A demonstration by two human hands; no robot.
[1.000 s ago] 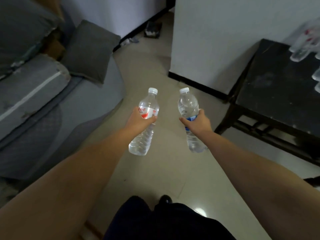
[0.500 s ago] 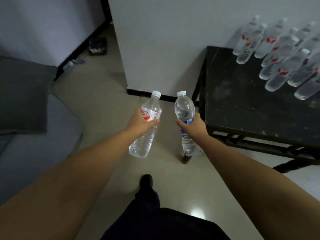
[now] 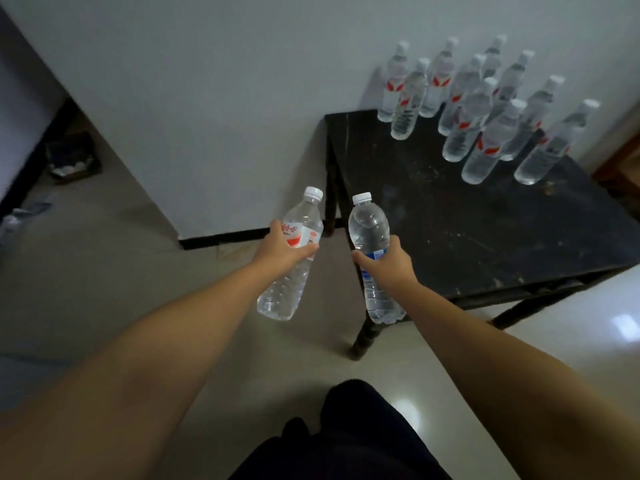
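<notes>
The person stands with both arms stretched forward, 1 water bottle in each hand. The left hand [image 3: 281,250] is wrapped round the middle of a clear bottle with a red-and-white label [image 3: 302,220], fingers and thumb curled tight on it. The bottle leans with its white cap towards 1 o'clock and its base hangs over the pale floor [image 3: 104,271]. The right hand [image 3: 393,264] grips a second clear bottle with a blue label [image 3: 368,227] the same way, thumb across the front, cap up and tipped slightly towards 11 o'clock. The 2 bottles sit side by side at 12 o'clock, near each other but not touching.

At 2 o'clock stands a scuffed black table [image 3: 467,223] – the blue-label bottle is held over its near left corner. On its far side, at 1 o'clock, about 10 capped bottles [image 3: 464,88] stand upright in a loose cluster against the white wall [image 3: 207,98], most with red marks on their labels. Away at 10 o'clock a dark box [image 3: 74,161] lies on the floor.
</notes>
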